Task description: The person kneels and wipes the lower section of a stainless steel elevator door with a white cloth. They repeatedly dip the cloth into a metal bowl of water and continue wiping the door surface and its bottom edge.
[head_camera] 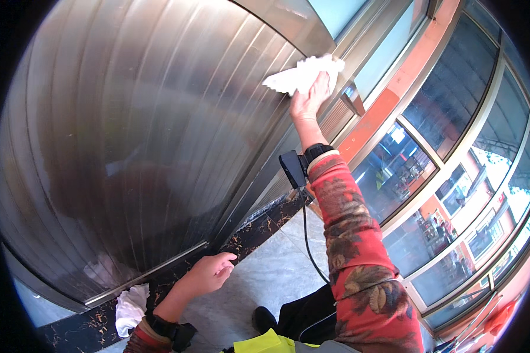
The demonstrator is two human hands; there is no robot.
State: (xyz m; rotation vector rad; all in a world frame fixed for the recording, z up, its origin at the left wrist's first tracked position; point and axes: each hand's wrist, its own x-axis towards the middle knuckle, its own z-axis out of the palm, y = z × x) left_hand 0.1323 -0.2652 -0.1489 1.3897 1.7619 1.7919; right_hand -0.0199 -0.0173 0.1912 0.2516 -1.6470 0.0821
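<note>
My right hand is raised and pressed over a bunched white cloth, at the upper edge of a ribbed metal door panel beside its frame. Low down, my left hand holds nothing; its fingers are loosely curled in front of the panel's bottom edge. A second crumpled white cloth lies on the dark marbled threshold, near my left wrist. Each wrist bears a black strap with a device, and a cable hangs from the right one.
Framed glass windows and an orange-red wall strip stand on the right. Grey floor tiles lie below, with my dark shoe on them. Poles and a red item are at the lower right.
</note>
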